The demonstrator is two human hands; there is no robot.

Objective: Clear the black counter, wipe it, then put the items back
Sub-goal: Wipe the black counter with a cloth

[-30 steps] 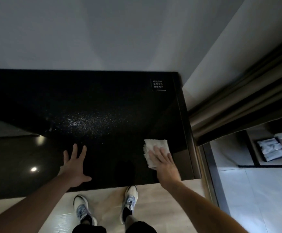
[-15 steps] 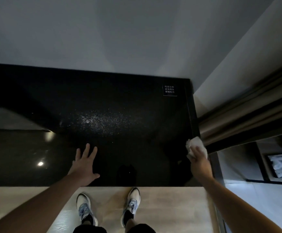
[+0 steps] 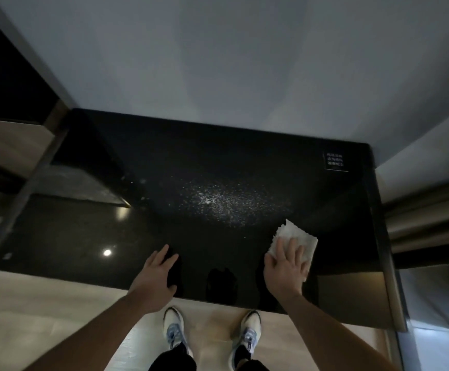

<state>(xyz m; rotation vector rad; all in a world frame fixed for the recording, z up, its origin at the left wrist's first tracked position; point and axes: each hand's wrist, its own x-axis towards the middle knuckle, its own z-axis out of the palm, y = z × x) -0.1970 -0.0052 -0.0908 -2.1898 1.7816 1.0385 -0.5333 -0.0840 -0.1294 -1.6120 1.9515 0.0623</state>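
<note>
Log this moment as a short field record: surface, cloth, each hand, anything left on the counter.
surface: black counter, glossy, speckled glare at centre
cloth: white cloth, flat on counter, near right end
right hand: fingers straight, pressing the cloth
left hand: flat on counter near front edge, holding nothing
left on counter: small dark sign, back right corner

Small sign (image 3: 336, 162) text illegible; cloth (image 3: 295, 241) partly under hand.

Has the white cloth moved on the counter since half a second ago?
Yes. The white cloth under the right hand was at the right edge of the black counter; now it lies further left, away from that edge.
</note>
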